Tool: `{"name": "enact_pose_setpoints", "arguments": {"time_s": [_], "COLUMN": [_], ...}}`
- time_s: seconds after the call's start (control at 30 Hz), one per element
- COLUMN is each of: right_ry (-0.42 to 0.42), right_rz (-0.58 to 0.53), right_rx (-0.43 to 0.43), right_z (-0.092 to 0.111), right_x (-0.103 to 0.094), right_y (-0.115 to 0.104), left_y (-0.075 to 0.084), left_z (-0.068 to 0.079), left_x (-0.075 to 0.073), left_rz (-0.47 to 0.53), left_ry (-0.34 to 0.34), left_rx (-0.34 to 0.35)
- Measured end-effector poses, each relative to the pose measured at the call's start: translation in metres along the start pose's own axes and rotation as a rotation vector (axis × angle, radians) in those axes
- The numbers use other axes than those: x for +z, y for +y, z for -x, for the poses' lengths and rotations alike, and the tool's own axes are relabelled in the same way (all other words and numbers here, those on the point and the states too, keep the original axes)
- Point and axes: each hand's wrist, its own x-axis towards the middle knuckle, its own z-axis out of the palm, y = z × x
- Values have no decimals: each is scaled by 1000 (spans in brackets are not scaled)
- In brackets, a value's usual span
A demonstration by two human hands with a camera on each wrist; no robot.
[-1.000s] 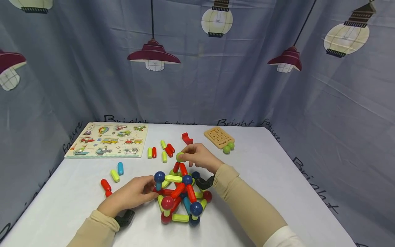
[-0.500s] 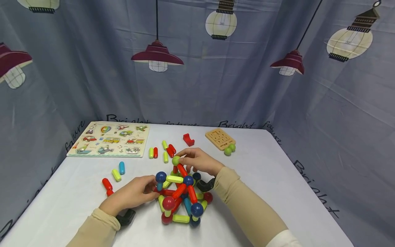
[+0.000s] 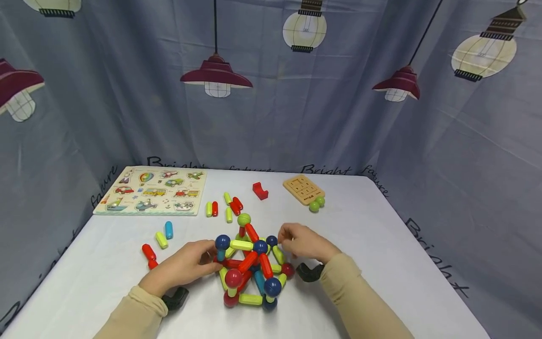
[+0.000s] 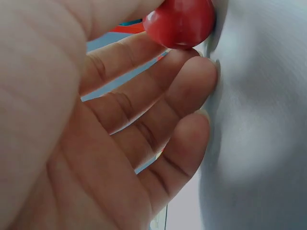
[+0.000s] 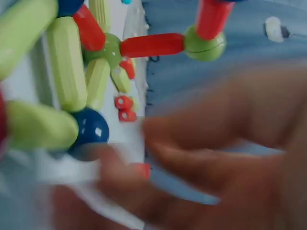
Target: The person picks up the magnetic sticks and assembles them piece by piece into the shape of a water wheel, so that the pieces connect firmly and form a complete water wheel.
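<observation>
A structure of magnetic rods and balls (image 3: pixel 250 260) stands on the table, built from red, yellow-green and blue pieces. At its left corner, my left hand (image 3: pixel 186 263) holds a red ball (image 4: pixel 180 21) between thumb and fingers. Its other fingertips rest against the table in the left wrist view. My right hand (image 3: pixel 306 242) is just right of the structure, fingers loosely bent and holding nothing. In the right wrist view it is blurred, close to a dark blue ball (image 5: pixel 91 132). A green ball (image 3: pixel 243 220) sits on top of red rods at the back.
Loose red and yellow-green rods (image 3: pixel 229 214) lie behind the structure, near a red curved block (image 3: pixel 260 191). More rods, including a blue rod (image 3: pixel 169 230), are at left. A picture puzzle board (image 3: pixel 150 190), a small wooden board (image 3: pixel 303 189) and green balls (image 3: pixel 314 206) lie farther back.
My right hand has let go of the green ball, which stays on the red rods, and has moved right and down toward me. The left hand keeps its place.
</observation>
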Motion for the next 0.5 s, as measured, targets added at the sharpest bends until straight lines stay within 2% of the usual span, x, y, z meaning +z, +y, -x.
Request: {"name": "enact_pose_setpoints", "arguments": {"time_s": [0.07, 0.13, 0.27, 0.37, 0.5], "right_ry": [-64, -111, -130, -86, 51], "right_rz": [110, 169, 160, 154, 112], "right_rx": [14, 2, -4, 9, 26], "right_z": [14, 22, 24, 16, -4], "right_x": [2, 5, 8, 9, 13], "right_y": [4, 8, 14, 20, 27], "left_y": [1, 0, -1, -2, -2], "left_z": [-1, -2, -1, 1, 5], "left_x": [0, 0, 2, 3, 3], "left_rz": [0, 4, 14, 31, 77], "left_ry": [1, 4, 4, -5, -32], "left_rx": [-13, -27, -38, -42, -70]}}
